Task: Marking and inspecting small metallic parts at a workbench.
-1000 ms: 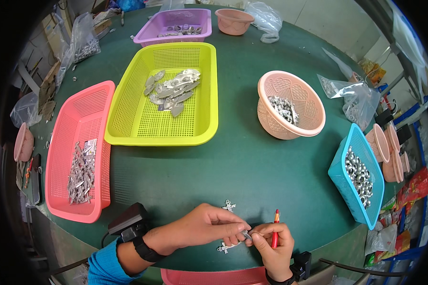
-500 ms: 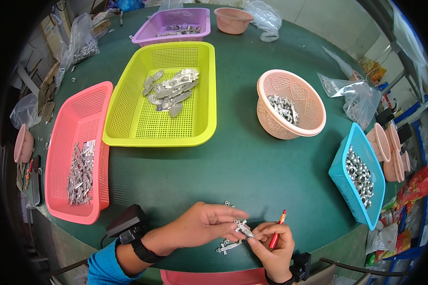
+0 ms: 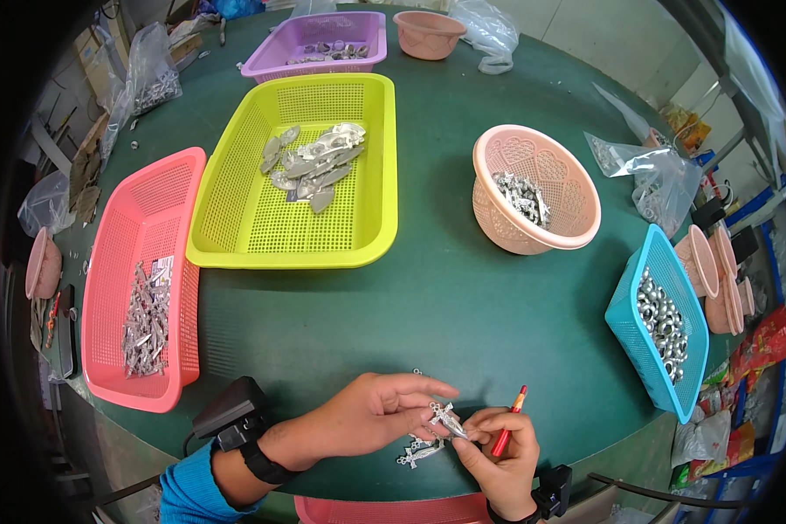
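A small silver sword-shaped metal piece (image 3: 446, 419) with a looped, cross-like end is held between my two hands, low in the middle. My left hand (image 3: 371, 414) pinches it near the looped end, with its upper fingers stretched out above. The thumb and forefinger of my right hand (image 3: 508, 458) close on its narrow tip. A slim red pen-like tool (image 3: 501, 442) is tucked through the right fingers, pointing up. On the green table beneath lie more such silver pieces (image 3: 419, 452), partly hidden by my left hand.
A pink basket (image 3: 192, 349) of silver pieces stands left, beside a lime-green basket (image 3: 380, 253) of flat grey castings. A peach bowl (image 3: 576, 201) and a blue basket (image 3: 624, 319) of shiny round parts are at right. The purple basket (image 3: 380, 31) sits at the back.
The silver piece has turned very slightly between my fingers, and the red tool has shifted a little. Both hands keep their places.
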`<state>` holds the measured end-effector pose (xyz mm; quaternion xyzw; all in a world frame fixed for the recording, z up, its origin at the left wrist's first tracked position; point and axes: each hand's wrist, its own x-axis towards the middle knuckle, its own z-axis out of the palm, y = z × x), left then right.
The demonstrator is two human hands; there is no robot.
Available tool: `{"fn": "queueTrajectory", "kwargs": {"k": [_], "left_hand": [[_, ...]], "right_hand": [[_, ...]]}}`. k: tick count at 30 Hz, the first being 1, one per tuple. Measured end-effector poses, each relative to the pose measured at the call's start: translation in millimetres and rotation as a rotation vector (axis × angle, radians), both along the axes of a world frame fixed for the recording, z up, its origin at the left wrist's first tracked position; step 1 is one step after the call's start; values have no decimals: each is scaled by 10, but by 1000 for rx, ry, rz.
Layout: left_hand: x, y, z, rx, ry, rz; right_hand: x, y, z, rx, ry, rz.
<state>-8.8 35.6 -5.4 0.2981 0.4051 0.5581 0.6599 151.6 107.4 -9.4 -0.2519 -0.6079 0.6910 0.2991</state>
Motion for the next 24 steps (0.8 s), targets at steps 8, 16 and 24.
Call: {"fn": "queueTrajectory", "kwargs": {"k": [8, 16, 24], "left_hand": [[10, -3, 6, -38, 18, 41], [-25, 10, 44, -20, 377, 65], [-5, 0, 49, -124, 89, 85]], "right_hand": [[13, -28, 17, -26, -58, -45], [10, -23, 68, -111, -97, -16], [17, -36, 10, -31, -142, -1]]}}
